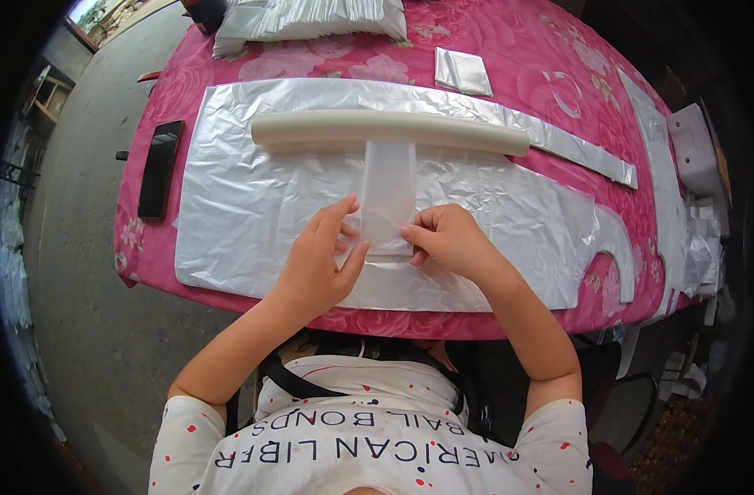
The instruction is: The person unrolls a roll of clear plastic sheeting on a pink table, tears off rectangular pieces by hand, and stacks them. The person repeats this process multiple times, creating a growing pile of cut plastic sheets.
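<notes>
A narrow folded strip of translucent plastic bag (388,190) lies lengthwise in front of me, its far end reaching a long cream-coloured tube (385,130). My right hand (447,239) pinches the strip's right edge near its close end, fingers curled. At the strip's left side, my left hand (323,252) is held with thumb and fingers apart, gripping nothing. Beneath all this is a wide pile of silvery-white plastic bags (253,214), wrinkled and laid flat, with handle loops at the right. The tube rests crosswise on the pile.
A pink flowered tablecloth (443,323) covers the table. A black phone (160,169) lies at the left edge. Beyond the pile are a small folded plastic packet (463,72) and a thick stack of bags (311,18). More plastic sheets (661,181) lie along the right side.
</notes>
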Available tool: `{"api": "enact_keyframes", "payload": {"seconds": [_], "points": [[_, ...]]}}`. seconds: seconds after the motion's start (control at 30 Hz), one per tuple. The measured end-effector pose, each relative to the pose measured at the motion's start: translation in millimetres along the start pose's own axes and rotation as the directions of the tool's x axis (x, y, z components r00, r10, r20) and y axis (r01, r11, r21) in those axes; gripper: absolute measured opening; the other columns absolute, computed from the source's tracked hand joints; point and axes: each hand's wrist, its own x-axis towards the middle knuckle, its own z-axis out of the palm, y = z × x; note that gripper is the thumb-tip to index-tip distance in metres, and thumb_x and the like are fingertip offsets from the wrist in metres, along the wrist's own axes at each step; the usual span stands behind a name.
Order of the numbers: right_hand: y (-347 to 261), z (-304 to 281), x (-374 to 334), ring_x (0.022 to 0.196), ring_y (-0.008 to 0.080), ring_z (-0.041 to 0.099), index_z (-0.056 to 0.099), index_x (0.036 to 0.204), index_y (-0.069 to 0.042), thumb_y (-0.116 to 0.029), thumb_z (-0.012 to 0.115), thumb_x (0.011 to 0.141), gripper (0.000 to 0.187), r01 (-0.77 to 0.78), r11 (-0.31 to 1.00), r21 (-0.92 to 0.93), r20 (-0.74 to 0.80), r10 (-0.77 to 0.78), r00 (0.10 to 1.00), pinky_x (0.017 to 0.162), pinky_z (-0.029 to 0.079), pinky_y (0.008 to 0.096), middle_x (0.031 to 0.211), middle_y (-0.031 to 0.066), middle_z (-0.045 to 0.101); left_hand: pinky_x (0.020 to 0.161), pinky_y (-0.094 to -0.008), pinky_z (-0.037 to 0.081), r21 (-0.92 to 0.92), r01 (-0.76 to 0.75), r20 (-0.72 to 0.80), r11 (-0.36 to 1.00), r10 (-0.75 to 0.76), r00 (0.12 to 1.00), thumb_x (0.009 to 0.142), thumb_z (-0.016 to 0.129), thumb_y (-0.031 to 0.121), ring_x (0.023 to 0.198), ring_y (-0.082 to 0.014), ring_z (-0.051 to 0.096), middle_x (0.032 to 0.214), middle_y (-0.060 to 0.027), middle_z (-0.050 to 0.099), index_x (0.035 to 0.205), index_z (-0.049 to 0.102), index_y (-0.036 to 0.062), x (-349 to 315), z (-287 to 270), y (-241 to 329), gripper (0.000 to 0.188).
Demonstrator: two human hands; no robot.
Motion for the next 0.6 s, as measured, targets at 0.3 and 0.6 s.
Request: {"api": "enact_keyframes", "payload": {"seconds": [0.3, 0.6], "points": [[-2.0, -3.9, 7.3, 0.052, 0.0083, 0.060, 0.060, 0.073, -0.002, -0.021, 0.060, 0.084, 0.022, -0.096, 0.995, 0.025, 0.040, 0.095, 0.995, 0.043, 0.038, 0.0202, 0.061, 0.0024, 0.060, 0.109, -0.0436, 0.018, 0.553, -0.320, 0.254, 0.769, 0.210, 0.944, 0.080, 0.056, 0.032, 0.134, -0.0348, 0.022, 0.142, -0.0227, 0.025, 0.135, 0.027, -0.0069, -9.3, 32.1, -13.1, 0.072], [11.8, 23.6, -17.2, 0.096, 0.0232, 0.057, 0.054, 0.108, 0.000, -0.016, 0.070, 0.071, 0.043, 0.248, 0.636, -0.731, -0.253, -0.590, 0.767, 0.075, 0.046, 0.0332, 0.110, 0.0152, 0.056, 0.106, -0.0421, 0.024, 0.537, -0.329, 0.223, 0.777, 0.246, 0.943, 0.074, 0.063, 0.030, 0.130, -0.0323, 0.031, 0.138, -0.0210, 0.034, 0.130, 0.035, -0.0060, -3.9, 27.4, -13.0, 0.073]]}}
